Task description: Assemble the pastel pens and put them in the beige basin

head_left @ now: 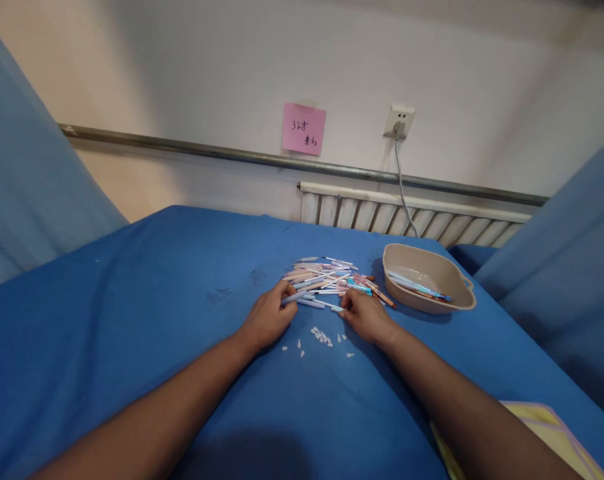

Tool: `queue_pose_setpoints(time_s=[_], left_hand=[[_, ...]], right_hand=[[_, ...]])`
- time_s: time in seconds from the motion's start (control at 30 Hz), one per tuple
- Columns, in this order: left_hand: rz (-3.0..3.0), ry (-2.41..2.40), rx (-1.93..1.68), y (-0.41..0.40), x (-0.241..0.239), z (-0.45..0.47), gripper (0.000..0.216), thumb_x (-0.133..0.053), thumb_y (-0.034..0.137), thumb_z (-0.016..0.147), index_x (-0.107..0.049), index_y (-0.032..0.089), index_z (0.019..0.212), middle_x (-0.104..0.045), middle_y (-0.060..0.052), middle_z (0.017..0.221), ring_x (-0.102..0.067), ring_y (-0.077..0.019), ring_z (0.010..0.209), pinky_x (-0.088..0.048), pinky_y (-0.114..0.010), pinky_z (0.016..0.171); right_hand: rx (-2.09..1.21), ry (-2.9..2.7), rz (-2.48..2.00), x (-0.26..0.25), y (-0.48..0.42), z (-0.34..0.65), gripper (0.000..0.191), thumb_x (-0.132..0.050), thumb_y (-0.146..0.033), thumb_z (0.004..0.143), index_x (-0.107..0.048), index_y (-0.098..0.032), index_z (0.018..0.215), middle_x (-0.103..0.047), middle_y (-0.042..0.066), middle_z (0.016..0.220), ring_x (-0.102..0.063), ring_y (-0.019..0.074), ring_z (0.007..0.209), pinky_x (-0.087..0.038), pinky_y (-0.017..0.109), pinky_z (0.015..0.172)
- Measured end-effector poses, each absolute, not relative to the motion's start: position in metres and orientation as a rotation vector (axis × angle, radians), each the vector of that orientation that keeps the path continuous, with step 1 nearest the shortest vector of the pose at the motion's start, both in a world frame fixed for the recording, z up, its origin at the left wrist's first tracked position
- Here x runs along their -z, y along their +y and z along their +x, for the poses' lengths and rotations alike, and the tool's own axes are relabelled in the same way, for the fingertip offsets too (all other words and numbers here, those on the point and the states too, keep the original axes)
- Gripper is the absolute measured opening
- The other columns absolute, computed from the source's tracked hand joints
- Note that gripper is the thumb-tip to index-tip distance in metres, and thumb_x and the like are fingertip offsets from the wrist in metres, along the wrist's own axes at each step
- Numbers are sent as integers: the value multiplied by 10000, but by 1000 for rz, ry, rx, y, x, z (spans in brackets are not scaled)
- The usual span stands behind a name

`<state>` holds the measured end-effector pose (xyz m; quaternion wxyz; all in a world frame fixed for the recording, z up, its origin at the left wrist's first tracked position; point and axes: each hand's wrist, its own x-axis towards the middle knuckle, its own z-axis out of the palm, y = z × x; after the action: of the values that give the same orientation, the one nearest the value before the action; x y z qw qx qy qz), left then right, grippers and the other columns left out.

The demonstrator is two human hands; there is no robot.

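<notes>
A heap of thin pastel pens [327, 277] lies on the blue cloth of the table [157, 280]. My left hand [269, 319] rests at the heap's near left edge, its fingers curled around a pale purple pen [293, 298]. My right hand [365, 317] sits at the heap's near right edge, fingertips pinched on the end of a white pen [327, 305]. Several small white caps [322, 337] lie scattered on the cloth between my two hands.
A beige oval bowl [432, 303] with a few pens inside stands right of the heap. Behind are a radiator [407, 217], a wall socket with a cable [399, 121] and a pink note [304, 129]. Blue fabric rises at both sides.
</notes>
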<state>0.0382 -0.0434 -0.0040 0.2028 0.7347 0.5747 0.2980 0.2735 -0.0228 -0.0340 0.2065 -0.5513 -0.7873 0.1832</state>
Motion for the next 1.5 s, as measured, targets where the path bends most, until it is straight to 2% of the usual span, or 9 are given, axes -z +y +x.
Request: queue_pose_setpoints(time_s=[0.17,0.43,0.53,0.67,0.83,1.03,1.3,1.5], left_hand=[[2189,1635,-576,-44,3,39,137,-509,265,780,-628,219,830,-622,5,693,-568,-180,629,-345,-253,557],[2350,1562,-433,-41,10,37,205,-541,305,826,-667,239,973,-686,-34,955,-613,-202,852,-414,-255,714],[2355,1559,-410,-41,10,37,225,-527,303,842,-656,238,1015,-680,-41,994,-612,-204,890,-423,-260,737],[2357,1595,-398,-42,9,38,198,-514,308,851,-657,215,951,-675,-55,972,-608,-213,876,-417,-272,729],[2316,1613,-477,-42,9,38,179,-490,304,855,-631,206,905,-657,-42,884,-596,-197,796,-390,-255,657],[2234,1615,-565,-41,7,41,202,-483,330,848,-614,181,810,-630,-26,771,-565,-182,714,-350,-246,610],[2150,1603,-623,-41,11,42,222,-488,357,837,-614,177,809,-612,-16,738,-545,-173,685,-342,-241,594],[2100,1584,-750,-40,11,39,246,-490,397,832,-611,182,821,-619,-14,777,-564,-185,730,-373,-247,630]], right_hand=[[-583,-2185,-1575,30,-21,277,110,-638,-196,755,-584,-197,851,-653,19,838,-575,159,767,-358,244,649],[-520,-2234,-1630,24,-22,279,87,-642,-230,762,-583,-185,807,-645,28,855,-568,155,785,-354,237,656],[-450,-2264,-1614,21,-25,277,72,-608,-248,801,-592,-183,827,-649,44,886,-574,165,820,-367,246,696],[-290,-2324,-1560,21,-24,275,132,-506,-239,879,-622,-176,877,-651,80,951,-578,193,920,-371,268,802],[-258,-2360,-1541,26,-18,276,205,-442,-221,912,-629,-179,985,-653,81,1006,-580,191,969,-373,255,843],[-188,-2494,-1569,21,-20,276,199,-479,-232,891,-631,-194,1013,-633,79,1038,-574,200,975,-379,260,833],[79,-2676,-1575,15,-23,268,291,-384,-78,862,-598,-144,1047,-618,133,1033,-575,236,955,-383,310,822],[-79,-2571,-1511,18,-21,279,189,-430,-161,877,-586,-143,984,-635,124,999,-580,218,942,-387,289,822]])
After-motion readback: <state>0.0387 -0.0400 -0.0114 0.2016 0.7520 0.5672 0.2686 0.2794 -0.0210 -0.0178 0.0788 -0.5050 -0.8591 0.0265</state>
